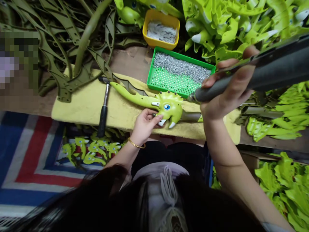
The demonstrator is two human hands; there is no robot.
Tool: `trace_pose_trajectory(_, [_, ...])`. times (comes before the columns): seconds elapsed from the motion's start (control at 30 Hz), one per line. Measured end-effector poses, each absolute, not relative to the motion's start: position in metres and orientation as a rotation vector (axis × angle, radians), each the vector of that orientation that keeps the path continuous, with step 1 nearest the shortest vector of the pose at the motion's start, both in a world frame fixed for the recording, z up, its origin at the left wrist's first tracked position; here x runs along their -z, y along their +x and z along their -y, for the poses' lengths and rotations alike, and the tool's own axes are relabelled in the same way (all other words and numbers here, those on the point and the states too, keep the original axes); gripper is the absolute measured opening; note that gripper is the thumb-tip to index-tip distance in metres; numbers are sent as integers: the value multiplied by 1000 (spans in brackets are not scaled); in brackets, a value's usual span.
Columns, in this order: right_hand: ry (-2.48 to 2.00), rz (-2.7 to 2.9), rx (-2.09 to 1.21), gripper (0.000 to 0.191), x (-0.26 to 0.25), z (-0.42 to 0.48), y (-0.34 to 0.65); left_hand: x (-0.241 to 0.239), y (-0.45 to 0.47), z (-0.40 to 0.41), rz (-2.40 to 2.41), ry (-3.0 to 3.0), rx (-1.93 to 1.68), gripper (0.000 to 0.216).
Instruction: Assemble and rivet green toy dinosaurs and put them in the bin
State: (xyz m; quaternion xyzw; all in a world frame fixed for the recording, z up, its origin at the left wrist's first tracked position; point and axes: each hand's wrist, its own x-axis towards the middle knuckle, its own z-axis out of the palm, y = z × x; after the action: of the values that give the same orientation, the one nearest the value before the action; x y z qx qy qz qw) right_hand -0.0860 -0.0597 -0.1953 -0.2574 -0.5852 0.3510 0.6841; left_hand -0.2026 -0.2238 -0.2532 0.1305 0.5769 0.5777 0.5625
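My left hand (146, 124) pinches the lower edge of a lime-green plastic dinosaur head (177, 104) with a blue eye, white horns and a long curved green piece to the left. An olive-brown part sticks out on its right, and the head lies on the yellow cloth pad. My right hand (229, 85) is wrapped round a dark grey electric screwdriver (217, 88), held slanting above the pad. Its silver tip is near the upper right of the head; whether they touch I cannot tell. A hammer (103, 109) with a black handle lies left of the head.
A green tray (151, 77) of small silver screws stands behind the pad (79, 108). Beyond it is a yellow tub (145, 32) of small whitish pieces. Olive frames (82, 42) pile up at left, lime-green parts (227, 29) at right. Finished-looking heads (94, 149) lie below left.
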Motion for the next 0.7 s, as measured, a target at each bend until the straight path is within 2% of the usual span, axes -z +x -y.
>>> trace_pose_trajectory(0.13, [-611, 1448, -724, 46, 200, 84, -90, 254, -202, 224, -1352, 302, -1360, 56])
trace_pose_trajectory(0.3, [-502, 1419, -836, 34, 214, 89, -99, 255, -201, 224, -1372, 329, -1371, 56])
trace_pose_trajectory(0.37, [-471, 1440, -897, 34, 215, 91, -99, 255, -201, 224, -1377, 322, -1381, 57])
trace_pose_trajectory(0.5, [-467, 1434, -952, 36, 198, 90, -102, 256, -200, 225, -1385, 324, -1389, 56])
trace_pose_trajectory(0.6, [-466, 1327, -838, 28, 187, 73, -111, 257, -202, 226, -1376, 344, -1379, 53])
trace_pose_trajectory(0.7, [-656, 1378, -787, 40, 199, 47, -120, 256, -203, 226, -1351, 343, -1371, 53])
